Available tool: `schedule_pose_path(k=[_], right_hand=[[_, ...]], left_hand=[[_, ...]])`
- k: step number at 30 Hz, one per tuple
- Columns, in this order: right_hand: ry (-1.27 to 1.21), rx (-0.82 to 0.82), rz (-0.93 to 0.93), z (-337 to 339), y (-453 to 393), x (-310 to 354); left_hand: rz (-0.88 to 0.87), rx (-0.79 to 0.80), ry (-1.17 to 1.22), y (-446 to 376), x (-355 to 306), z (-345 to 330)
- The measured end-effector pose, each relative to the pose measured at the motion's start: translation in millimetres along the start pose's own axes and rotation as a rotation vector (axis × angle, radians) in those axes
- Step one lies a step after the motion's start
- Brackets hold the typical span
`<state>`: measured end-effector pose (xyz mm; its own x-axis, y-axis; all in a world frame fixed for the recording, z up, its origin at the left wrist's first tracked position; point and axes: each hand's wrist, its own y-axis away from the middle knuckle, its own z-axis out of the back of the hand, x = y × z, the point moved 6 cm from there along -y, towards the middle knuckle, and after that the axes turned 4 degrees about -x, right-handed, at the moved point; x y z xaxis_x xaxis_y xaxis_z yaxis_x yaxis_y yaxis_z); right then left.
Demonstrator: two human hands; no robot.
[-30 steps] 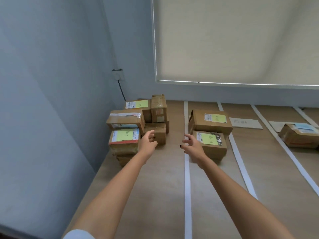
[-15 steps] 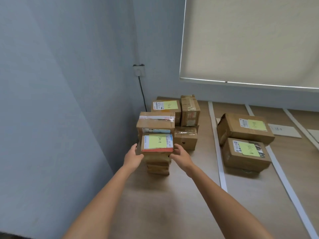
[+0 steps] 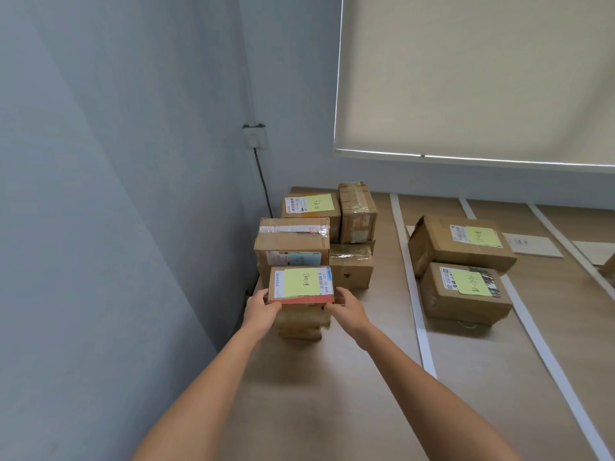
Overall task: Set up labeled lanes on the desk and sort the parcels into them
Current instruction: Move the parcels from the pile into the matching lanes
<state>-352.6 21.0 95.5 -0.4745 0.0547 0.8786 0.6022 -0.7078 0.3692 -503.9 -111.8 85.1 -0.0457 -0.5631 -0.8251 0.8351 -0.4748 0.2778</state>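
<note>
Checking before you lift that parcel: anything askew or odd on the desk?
Mostly tidy. One oddity: the nearer parcel in the taped lane sits raised on something small beneath its front edge, which I cannot identify.

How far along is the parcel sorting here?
Done: tape strips mark lanes, and two parcels lie in one. In hand: left hand and right hand grip the top parcel. Left: the corner pile is unsorted.

A second ago both hands reached out open over the desk. Since then the left hand (image 3: 260, 311) and right hand (image 3: 346, 309) have closed in on the top parcel (image 3: 301, 283) of the near-left stack, gripping its two near corners.
</note>
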Motion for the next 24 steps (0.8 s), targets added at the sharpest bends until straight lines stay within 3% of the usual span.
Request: schedule_pose_path(k=[13, 24], right_hand=[[-0.048, -0.006, 0.133, 35, 49, -15], [-0.151, -0.108, 0.129, 133, 88, -51]], left_hand=[[0.010, -0.049, 0.059, 59, -12, -15], [-0.006, -0.056, 0.153, 126, -56, -89]])
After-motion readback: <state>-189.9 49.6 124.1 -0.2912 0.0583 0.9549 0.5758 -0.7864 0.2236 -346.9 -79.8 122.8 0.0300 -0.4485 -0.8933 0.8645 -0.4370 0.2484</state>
